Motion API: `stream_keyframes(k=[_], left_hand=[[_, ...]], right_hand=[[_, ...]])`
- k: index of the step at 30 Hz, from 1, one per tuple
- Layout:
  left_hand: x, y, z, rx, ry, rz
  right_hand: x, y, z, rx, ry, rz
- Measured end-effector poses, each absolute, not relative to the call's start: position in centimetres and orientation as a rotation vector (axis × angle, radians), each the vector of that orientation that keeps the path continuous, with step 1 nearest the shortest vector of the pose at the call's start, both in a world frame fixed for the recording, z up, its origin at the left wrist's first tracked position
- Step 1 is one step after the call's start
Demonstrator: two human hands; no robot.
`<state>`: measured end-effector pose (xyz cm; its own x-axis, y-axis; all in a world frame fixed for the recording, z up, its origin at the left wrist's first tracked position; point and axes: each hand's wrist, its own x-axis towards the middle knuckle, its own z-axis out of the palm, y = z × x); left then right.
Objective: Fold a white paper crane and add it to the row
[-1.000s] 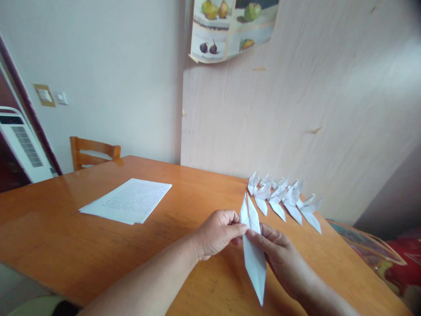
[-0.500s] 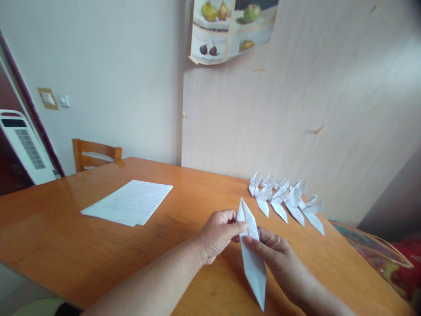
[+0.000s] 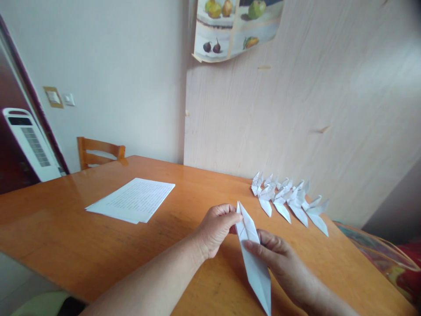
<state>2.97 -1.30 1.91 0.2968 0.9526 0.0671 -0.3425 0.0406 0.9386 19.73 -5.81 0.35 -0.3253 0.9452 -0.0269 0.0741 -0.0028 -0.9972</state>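
A long, narrow piece of folded white paper (image 3: 255, 263) is held above the near part of the table, its split pointed end away from me. My left hand (image 3: 219, 228) pinches its left edge near that far tip, thumb on top. Lower down, my right hand (image 3: 274, 254) grips the right edge with the thumb on the face and the fingers behind. The fingers under the paper are partly hidden. Beyond my right hand, several folded paper cranes (image 3: 299, 204) stand in rows along the table's back right edge.
A stack of printed sheets (image 3: 134, 202) lies on the left of the wooden table (image 3: 108, 250). Behind the table stands a wooden chair (image 3: 100, 151). A fruit painting (image 3: 238, 26) hangs on the wall, and a clear bag with an orange edge (image 3: 378, 250) is at the right.
My left thumb has slid up and left, toward the paper's far tip and edge, uncovering more of the centre crease. My right hand keeps its hold. The view has shifted slightly.
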Motion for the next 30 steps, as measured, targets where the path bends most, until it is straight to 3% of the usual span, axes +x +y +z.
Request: stream_keyframes(k=[13,22,30], left_hand=[[1.6,0.1,2.0,0.923,0.679,1.323],[2.8,-1.6,1.7,1.071,0.581,0.895],[3.1,-1.6,1.8,1.016,0.627,1.032]], right_hand=[[19.6,-6.1,-0.4,-1.083,-1.473,1.526],[19.4,-5.9,0.2,-1.084,-1.507,1.376],[19.3,-6.0,-0.6,-1.068,-1.506,1.379]])
